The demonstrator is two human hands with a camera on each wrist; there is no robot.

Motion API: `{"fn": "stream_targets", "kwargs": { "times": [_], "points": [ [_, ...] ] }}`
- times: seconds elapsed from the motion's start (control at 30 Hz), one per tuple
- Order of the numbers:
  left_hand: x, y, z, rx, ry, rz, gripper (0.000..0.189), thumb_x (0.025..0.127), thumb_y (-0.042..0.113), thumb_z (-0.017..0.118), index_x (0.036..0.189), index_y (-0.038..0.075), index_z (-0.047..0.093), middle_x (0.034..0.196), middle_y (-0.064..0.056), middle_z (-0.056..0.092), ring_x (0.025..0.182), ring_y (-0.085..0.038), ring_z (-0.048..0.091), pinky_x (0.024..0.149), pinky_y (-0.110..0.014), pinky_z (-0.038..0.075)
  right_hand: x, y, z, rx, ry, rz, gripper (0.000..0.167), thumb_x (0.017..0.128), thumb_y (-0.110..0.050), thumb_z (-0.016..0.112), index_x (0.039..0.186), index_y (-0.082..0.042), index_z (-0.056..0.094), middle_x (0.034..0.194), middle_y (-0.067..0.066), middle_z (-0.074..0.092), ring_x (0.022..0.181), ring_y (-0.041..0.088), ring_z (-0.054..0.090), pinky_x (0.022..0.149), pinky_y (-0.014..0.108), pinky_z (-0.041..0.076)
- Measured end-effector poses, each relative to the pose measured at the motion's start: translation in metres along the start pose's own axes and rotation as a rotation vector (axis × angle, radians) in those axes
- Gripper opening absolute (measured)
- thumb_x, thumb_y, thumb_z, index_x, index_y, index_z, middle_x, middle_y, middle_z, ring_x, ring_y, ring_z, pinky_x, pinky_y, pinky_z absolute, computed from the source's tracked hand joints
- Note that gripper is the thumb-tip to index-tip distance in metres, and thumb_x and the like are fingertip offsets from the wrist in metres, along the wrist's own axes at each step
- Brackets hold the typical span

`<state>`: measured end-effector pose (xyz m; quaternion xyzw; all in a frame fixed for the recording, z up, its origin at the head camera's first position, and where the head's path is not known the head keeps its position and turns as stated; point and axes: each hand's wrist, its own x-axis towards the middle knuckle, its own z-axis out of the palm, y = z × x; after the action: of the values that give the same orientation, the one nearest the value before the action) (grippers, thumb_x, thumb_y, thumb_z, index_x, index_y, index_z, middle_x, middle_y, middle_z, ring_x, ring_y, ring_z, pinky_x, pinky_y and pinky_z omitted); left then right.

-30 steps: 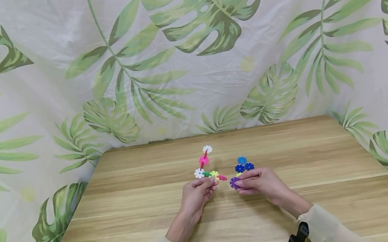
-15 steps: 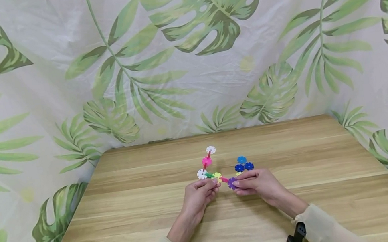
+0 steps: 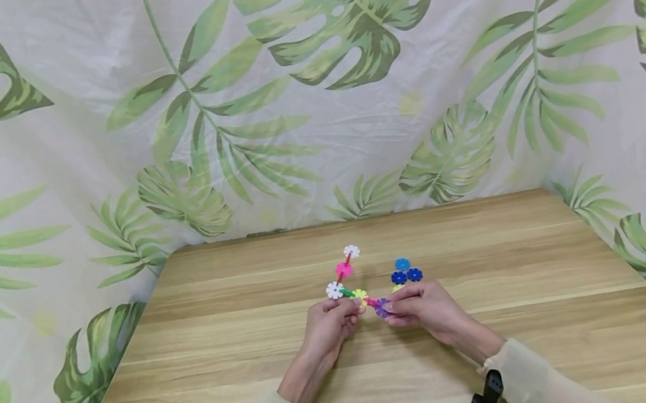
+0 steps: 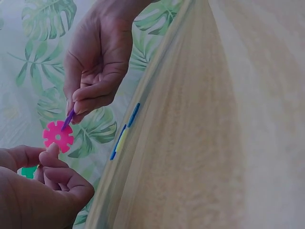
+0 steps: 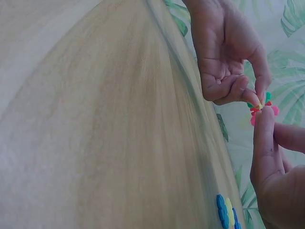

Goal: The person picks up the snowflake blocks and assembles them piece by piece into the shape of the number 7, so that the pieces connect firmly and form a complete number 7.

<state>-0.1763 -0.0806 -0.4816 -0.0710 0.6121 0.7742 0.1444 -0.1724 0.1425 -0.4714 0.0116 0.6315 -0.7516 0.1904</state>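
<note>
Both hands work over the table on a chain of notched, flower-shaped plastic discs. My left hand point(image 3: 328, 328) pinches the chain at a yellow disc point(image 3: 360, 296). From there it runs up through a green disc point(image 3: 347, 293), a white disc point(image 3: 334, 290) and a pink disc point(image 3: 343, 270) to a white end disc point(image 3: 351, 251), with red pieces between. Between thumb and fingers, my right hand point(image 3: 433, 312) pinches a purple disc point(image 3: 381, 308). Its edge meets the chain's pink end disc point(image 4: 58, 136), crosswise; how deep it sits cannot be told.
Beyond the right hand, loose discs lie on the wooden table point(image 3: 226, 348): a light blue disc point(image 3: 402, 263), two dark blue discs point(image 3: 414, 275) and a partly hidden yellow disc point(image 3: 398, 288). A leaf-patterned cloth point(image 3: 351, 137) hangs behind the table.
My right hand has moved left with the purple disc, from a gap to contact with the pink end disc. The chain in my left hand has shifted slightly right.
</note>
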Motion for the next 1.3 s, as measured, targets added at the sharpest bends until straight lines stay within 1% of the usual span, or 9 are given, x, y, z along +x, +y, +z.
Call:
{"fn": "stream_targets", "kwargs": {
  "times": [0.2, 0.37, 0.53, 0.7, 0.87, 1.0, 1.07, 1.17, 1.3],
  "points": [
    [0.001, 0.0, 0.002, -0.005, 0.01, 0.005, 0.014, 0.095, 0.004, 0.07, 0.105, -0.005, 0.073, 0.081, 0.001, 0.074, 0.073, -0.006, 0.064, 0.069, -0.019, 0.057, 0.001, 0.001, 0.001, 0.014, 0.023, 0.022, 0.028, 0.096, 0.005, 0.07, 0.12, 0.018, 0.065, 0.097, 0.014, 0.078, 0.083, 0.018, 0.079, 0.083, 0.031, 0.066],
    [0.001, 0.0, 0.003, 0.01, 0.0, 0.012, 0.023, 0.097, 0.011, 0.072, 0.113, -0.005, 0.073, 0.089, -0.001, 0.077, 0.08, -0.008, 0.069, 0.072, -0.02, 0.058, 0.002, 0.001, 0.002, 0.046, 0.025, 0.01, 0.027, 0.097, 0.005, 0.069, 0.121, 0.015, 0.064, 0.101, 0.013, 0.078, 0.088, 0.018, 0.079, 0.086, 0.031, 0.066],
    [-0.002, 0.0, 0.004, 0.053, -0.066, 0.008, 0.032, 0.098, 0.018, 0.075, 0.12, -0.005, 0.072, 0.097, -0.002, 0.078, 0.088, -0.011, 0.072, 0.081, -0.022, 0.061, 0.002, 0.0, 0.005, 0.055, 0.03, -0.01, 0.028, 0.097, 0.007, 0.066, 0.124, 0.014, 0.062, 0.104, 0.012, 0.078, 0.09, 0.018, 0.079, 0.087, 0.031, 0.065],
    [-0.004, -0.001, 0.005, 0.07, -0.122, 0.001, 0.035, 0.098, 0.019, 0.076, 0.121, -0.006, 0.072, 0.094, 0.001, 0.075, 0.088, -0.01, 0.071, 0.082, -0.022, 0.062, 0.002, -0.001, 0.007, 0.05, 0.008, -0.027, 0.031, 0.097, 0.006, 0.067, 0.126, 0.016, 0.06, 0.104, 0.012, 0.078, 0.089, 0.018, 0.079, 0.088, 0.031, 0.065],
    [-0.003, -0.002, 0.005, 0.075, -0.121, -0.002, 0.033, 0.097, 0.014, 0.076, 0.12, -0.009, 0.072, 0.091, 0.001, 0.076, 0.087, -0.01, 0.073, 0.081, -0.023, 0.062, 0.003, -0.001, 0.009, 0.052, -0.026, -0.035, 0.033, 0.098, 0.004, 0.068, 0.126, 0.018, 0.059, 0.102, 0.011, 0.079, 0.087, 0.017, 0.079, 0.087, 0.03, 0.065],
    [-0.002, -0.002, 0.003, 0.095, -0.113, 0.001, 0.031, 0.097, 0.013, 0.077, 0.118, -0.008, 0.073, 0.09, 0.001, 0.077, 0.085, -0.01, 0.073, 0.079, -0.022, 0.062, 0.005, 0.0, 0.009, 0.046, -0.046, -0.032, 0.029, 0.097, 0.005, 0.068, 0.123, 0.016, 0.061, 0.1, 0.009, 0.079, 0.087, 0.018, 0.079, 0.086, 0.03, 0.066],
    [-0.002, -0.001, 0.003, 0.105, -0.105, -0.001, 0.03, 0.096, 0.014, 0.077, 0.117, -0.007, 0.073, 0.089, 0.001, 0.077, 0.084, -0.01, 0.073, 0.077, -0.022, 0.061, 0.007, -0.001, 0.008, 0.001, -0.051, -0.032, 0.027, 0.097, 0.002, 0.07, 0.121, 0.014, 0.064, 0.1, 0.009, 0.079, 0.089, 0.018, 0.079, 0.088, 0.032, 0.066],
    [-0.002, 0.0, 0.002, 0.118, -0.091, -0.001, 0.029, 0.096, 0.015, 0.078, 0.116, -0.006, 0.074, 0.088, 0.001, 0.077, 0.083, -0.01, 0.073, 0.077, -0.022, 0.061, 0.011, -0.005, 0.003, -0.122, -0.034, -0.054, 0.028, 0.097, -0.006, 0.073, 0.119, 0.011, 0.067, 0.102, 0.011, 0.079, 0.093, 0.02, 0.079, 0.089, 0.037, 0.066],
    [-0.002, 0.001, 0.0, 0.129, -0.077, 0.007, 0.029, 0.095, 0.016, 0.078, 0.115, -0.005, 0.075, 0.089, 0.001, 0.078, 0.084, -0.011, 0.073, 0.079, -0.024, 0.062, 0.016, -0.014, -0.013, -0.326, 0.044, -0.095, 0.031, 0.097, -0.017, 0.076, 0.116, 0.006, 0.071, 0.109, 0.018, 0.078, 0.096, 0.022, 0.077, 0.09, 0.038, 0.066]
  ]
}}
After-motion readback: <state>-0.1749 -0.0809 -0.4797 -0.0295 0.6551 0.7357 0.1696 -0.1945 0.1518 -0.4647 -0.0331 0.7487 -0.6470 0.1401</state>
